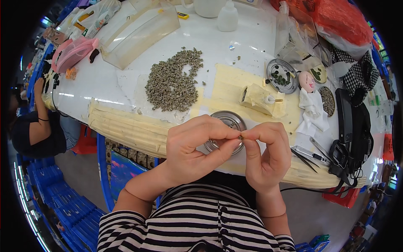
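Above the round metal dish (pixel 228 122) at the near edge of the white surface (pixel 247 46), my left hand (pixel 191 147) and right hand (pixel 266 155) meet fingertip to fingertip, both pinched shut on one tiny dark piece (pixel 240 137) between them. Beyond the dish lies a heap of small grey-green pieces (pixel 174 82), and tweezers (pixel 305 159) rest near my right hand.

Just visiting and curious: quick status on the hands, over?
Left hand and right hand pinch one tiny part between fingertips. Round metal dish directly beneath. Pile of small parts beyond, nothing blocking.

Grey-green pellets (pixel 173 82) — pink fan (pixel 72 53), red bag (pixel 341 19).
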A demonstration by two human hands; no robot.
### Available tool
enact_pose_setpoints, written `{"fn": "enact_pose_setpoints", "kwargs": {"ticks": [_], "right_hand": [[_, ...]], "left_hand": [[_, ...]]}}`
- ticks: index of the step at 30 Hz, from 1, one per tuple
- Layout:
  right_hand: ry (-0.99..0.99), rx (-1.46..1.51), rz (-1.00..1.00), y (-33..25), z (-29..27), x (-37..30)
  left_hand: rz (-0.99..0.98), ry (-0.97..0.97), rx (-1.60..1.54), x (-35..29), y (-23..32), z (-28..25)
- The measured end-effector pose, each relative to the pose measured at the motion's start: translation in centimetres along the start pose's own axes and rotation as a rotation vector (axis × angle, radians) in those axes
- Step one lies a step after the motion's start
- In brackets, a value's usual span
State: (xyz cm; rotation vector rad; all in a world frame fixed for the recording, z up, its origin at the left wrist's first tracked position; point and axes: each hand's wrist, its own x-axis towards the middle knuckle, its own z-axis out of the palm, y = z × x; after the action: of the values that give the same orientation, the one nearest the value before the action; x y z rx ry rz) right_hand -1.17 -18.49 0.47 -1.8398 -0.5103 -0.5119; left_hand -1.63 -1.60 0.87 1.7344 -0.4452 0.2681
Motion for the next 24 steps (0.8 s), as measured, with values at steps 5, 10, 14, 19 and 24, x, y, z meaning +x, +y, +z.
{"fn": "enact_pose_setpoints", "kwargs": {"ticks": [5,10,14,19,24], "right_hand": [[0.012,-0.008,-0.023,0.12,0.03,-0.07],[0.014,-0.015,-0.055,0.19,0.05,-0.12],[0.01,-0.016,-0.048,0.0,0.01,-0.16],[-0.007,0.019,-0.001,-0.1,-0.07,-0.14],[-0.036,0.078,0.067,0.01,-0.28,-0.19]], "left_hand": [[0.158,0.119,0.077,-0.03,-0.87,0.38],[0.171,0.135,0.064,0.09,-0.95,0.28],[0.155,0.141,0.074,0.13,-1.04,0.4],[0.178,0.144,0.127,0.14,-0.97,0.37],[0.232,0.11,0.131,0.22,-1.02,0.25]]}}
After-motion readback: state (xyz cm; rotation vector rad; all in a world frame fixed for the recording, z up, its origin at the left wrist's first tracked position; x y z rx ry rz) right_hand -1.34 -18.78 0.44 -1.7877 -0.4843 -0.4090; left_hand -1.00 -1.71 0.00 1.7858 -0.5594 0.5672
